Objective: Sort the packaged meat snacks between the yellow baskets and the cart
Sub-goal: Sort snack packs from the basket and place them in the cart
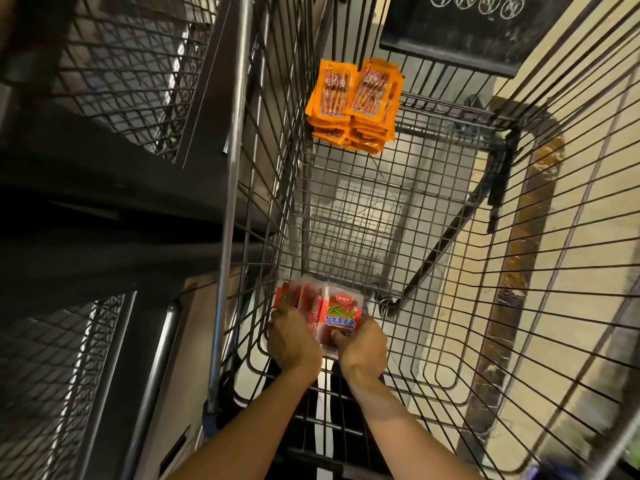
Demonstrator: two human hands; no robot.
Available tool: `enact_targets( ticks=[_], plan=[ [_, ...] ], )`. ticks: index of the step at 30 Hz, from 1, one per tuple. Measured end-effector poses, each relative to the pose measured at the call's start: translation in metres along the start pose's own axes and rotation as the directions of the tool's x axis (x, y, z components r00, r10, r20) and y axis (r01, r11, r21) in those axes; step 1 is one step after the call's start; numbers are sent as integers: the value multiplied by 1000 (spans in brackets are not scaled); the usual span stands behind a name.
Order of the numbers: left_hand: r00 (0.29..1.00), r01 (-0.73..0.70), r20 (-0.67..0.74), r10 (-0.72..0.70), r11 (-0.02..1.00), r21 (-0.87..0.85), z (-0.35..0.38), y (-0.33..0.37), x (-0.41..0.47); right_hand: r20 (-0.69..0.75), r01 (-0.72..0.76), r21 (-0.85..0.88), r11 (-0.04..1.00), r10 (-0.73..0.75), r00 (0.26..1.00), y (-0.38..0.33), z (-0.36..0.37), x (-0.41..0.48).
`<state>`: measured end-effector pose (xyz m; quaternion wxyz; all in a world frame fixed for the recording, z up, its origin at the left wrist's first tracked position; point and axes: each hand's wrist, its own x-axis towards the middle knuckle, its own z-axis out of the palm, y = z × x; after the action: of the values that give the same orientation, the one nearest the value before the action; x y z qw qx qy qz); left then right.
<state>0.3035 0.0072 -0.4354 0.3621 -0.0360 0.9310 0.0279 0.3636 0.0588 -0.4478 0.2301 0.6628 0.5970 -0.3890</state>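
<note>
— Left hand (292, 341) is clamped on the left end of the red packs (341, 311). Right hand (363, 348) is on the right end, thumb across the front label. Both are wrapped on the same bundle.
— Why two hands?
— Several packs stand on edge, side by side. Squeezing from both ends keeps them from fanning out. My guess is one hand would drop the middle ones.
— Where's the bundle?
— Inside the cart (346, 220), near left corner, tight to the side wall. Can't tell if it sits on the mesh floor or hangs just above, since the hands block its bottom edge.
— Other stock?
— Orange packs (353, 102), two flat stacks touching each other in the far left corner, well apart from the red. Reads as one type per corner so they don't mix.
— Baskets?
— No yellow baskets in view. Just wire shelving (121, 64) left of the cart and a black flap (460, 29) at the far end.
— Status?
— Mid-sort, I'd say, with the red batch in hand at its corner.
— Risk?
— Slick film. Packs could slide or topple once the squeeze eases, so ease off one end at a time, against the wall.
</note>
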Motion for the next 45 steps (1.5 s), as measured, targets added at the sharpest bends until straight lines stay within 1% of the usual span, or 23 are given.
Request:
enact_targets(
  ticks=[2, 4, 7, 9, 12, 14, 17, 21, 24, 25, 27, 29, 32, 34, 37, 39, 42, 45],
  plan=[
    [1000, -5, -4, 5, 1000, -1, 0, -1, -2, -24, 18, -10, 1000, -18, 1000, 0, 1, -3],
    [1000, -5, -8, 4, 1000, -26, -1, 0, -4, -30, 34, 21, 999, -34, 999, 0, 2, -4],
    [1000, 15, -4, -15, 997, -78, -1, 0, -4, 58, 69, 174, 982, -80, 995, 2, 6, -2],
    [998, 39, 61, -29, 984, -175, 0, -1, 0, 123, 109, 230, 967, -140, 982, 3, 8, -1],
    [988, 76, 147, -36, 958, -277, 2, -3, 7, 182, 138, 232, 963, -182, 966, 3, 10, 4],
    [987, 59, 162, -12, 955, -292, 5, -5, 12, 205, 138, 240, 961, -189, 960, 4, 12, 10],
    [984, 41, 178, 14, 952, -302, 9, -5, 17, 193, 169, 239, 956, -217, 957, 6, 12, 14],
    [982, 82, 186, -13, 925, -372, 8, -3, 15, 230, 95, 315, 944, -173, 958, 6, 10, 10],
    [985, 83, 172, -10, 902, -423, -3, 0, 9, 248, 86, 378, 922, -190, 950, 4, -4, 7],
    [983, 97, 183, -10, 878, -469, -9, 1, 6, 278, 65, 435, 898, -203, 939, 3, -12, 5],
    [975, 137, 223, -8, 811, -569, -24, 3, 0, 366, 9, 563, 827, -258, 894, 3, -36, 1],
    [959, 175, 283, 18, 747, -641, -42, 2, -8, 432, -36, 631, 775, -312, 846, 0, -65, -3],
    [919, 199, 361, 155, 608, -768, -75, -3, -27, 486, -140, 690, 710, -311, 817, -12, -112, -9],
    [901, 182, 358, 246, 536, -824, -97, -6, -43, 500, -154, 724, 673, -357, 789, -26, -141, -20],
    [865, 109, 305, 398, 446, -889, -135, -8, -71, 485, -34, 732, 681, -485, 728, -50, -177, -51],
    [842, 45, 245, 481, 389, -920, -161, -10, -91, 475, 60, 726, 685, -562, 677, -66, -196, -77],
    [846, -62, 109, 522, 301, -952, -203, -19, -124, 439, 205, 727, 655, -673, 595, -91, -218, -120],
    [854, -157, -36, 519, 191, -969, -248, -36, -161, 431, 354, 696, 624, -758, 489, -115, -236, -170]
  ],
)
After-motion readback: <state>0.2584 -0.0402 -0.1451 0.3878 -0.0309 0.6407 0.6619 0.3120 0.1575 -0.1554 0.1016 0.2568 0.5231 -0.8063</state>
